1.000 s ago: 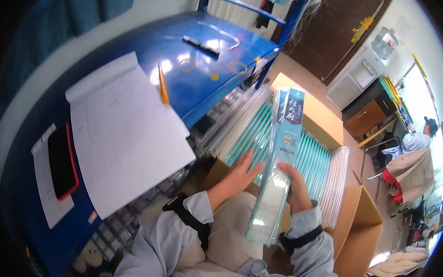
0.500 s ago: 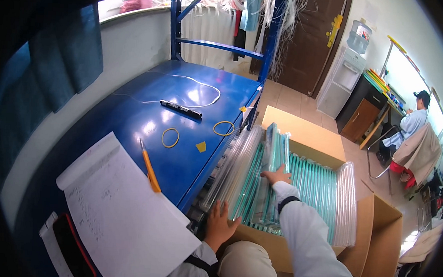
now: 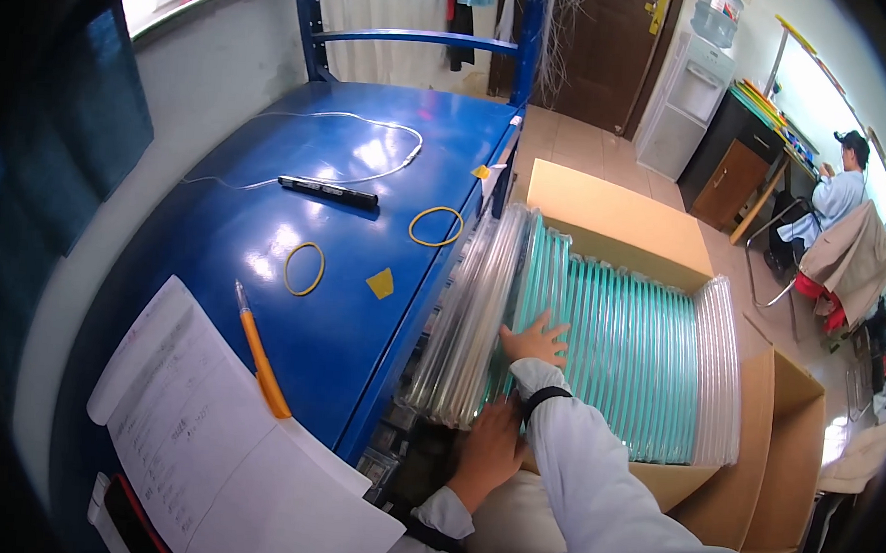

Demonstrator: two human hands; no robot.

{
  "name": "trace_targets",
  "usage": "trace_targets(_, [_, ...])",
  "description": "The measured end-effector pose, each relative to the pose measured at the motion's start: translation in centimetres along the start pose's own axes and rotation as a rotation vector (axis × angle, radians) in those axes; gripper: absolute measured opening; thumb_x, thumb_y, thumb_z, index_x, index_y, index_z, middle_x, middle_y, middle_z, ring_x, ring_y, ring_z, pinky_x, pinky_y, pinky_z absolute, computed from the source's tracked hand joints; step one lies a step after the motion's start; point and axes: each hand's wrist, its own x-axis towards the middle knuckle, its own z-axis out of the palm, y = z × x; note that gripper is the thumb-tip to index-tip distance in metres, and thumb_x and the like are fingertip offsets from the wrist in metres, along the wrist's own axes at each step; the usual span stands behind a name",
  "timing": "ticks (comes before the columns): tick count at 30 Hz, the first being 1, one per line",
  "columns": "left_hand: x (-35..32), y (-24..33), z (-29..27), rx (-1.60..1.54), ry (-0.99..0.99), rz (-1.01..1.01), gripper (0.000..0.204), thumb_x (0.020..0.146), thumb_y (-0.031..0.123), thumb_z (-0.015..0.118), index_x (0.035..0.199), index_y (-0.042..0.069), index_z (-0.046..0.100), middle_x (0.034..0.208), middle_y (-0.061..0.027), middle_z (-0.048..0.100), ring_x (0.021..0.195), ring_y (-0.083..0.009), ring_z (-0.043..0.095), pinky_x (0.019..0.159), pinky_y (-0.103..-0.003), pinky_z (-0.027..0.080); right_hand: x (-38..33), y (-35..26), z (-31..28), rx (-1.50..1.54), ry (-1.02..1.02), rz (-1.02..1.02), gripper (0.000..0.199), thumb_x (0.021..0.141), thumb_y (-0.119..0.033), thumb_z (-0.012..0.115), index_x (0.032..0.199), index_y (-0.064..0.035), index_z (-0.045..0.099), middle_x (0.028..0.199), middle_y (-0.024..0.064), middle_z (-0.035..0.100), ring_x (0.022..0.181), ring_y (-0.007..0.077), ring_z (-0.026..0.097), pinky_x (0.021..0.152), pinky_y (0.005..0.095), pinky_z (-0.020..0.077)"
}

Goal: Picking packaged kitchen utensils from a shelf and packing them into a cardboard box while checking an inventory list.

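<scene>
A person's left hand (image 3: 492, 454) is resting at the near left corner of an open cardboard box (image 3: 616, 221), just beside the near ends of the packs; its fingertips are partly disappearing into shadow, so whether they are gripping anything cannot be told. Slightly farther on, the right hand (image 3: 537, 342) is lying palm down, fingers fanned and grasping nothing, on the upper edges of slim teal packs (image 3: 629, 361) in clear wrapping. The teal row is standing on edge inside the box, directly beneath that hand and running well off to its right. Clear packs (image 3: 460, 328) are leaning together just left of the hand, while pale clear sleeves (image 3: 720, 381) are closing the row at the far right.

To the left, paper sheets (image 3: 242, 476) are partly covering a red-edged smartphone (image 3: 135, 521) on a blue table (image 3: 365, 242). An orange pen-shaped tool (image 3: 263, 367) is touching the papers; beyond it, two yellow rubber bands (image 3: 436, 227), a black marker (image 3: 329, 192) and a white cable (image 3: 419, 155) are lying apart.

In the background, a capped person (image 3: 841, 192) is sitting near a water dispenser (image 3: 684, 109), and a brown door (image 3: 604, 65) is standing behind.
</scene>
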Motion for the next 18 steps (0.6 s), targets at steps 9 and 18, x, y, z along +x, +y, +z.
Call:
trace_targets(9, [2.7,0.7,0.4,0.157,-0.174,-0.267,0.059,0.078,0.016,0.058,0.132,0.004,0.037,0.14,-0.0125,0.032,0.103,-0.0305,0.054,0.074,-0.036,0.052,2.9,7.3,0.9,0.322,-0.159,-0.362,0.099,0.073,-0.064,0.056,0.144,-0.0163,0.006,0.146,0.0268,0.002,0.123,0.0525,0.028,0.099,0.0508,0.0324])
trace_targets(18, [11.1,-3.8,5.5,0.277,-0.001,-0.172,0.06,0.082,0.011,0.049,0.136,-0.002,0.026,0.144,-0.0139,0.026,0.108,-0.0361,0.049,0.09,-0.036,0.045,2.2,11.4,4.4,0.569,-0.012,-0.548,0.085,0.084,-0.037,0.057,0.134,0.0147,0.013,0.126,0.0353,0.039,0.113,0.043,0.046,0.093,0.0412,0.0397])
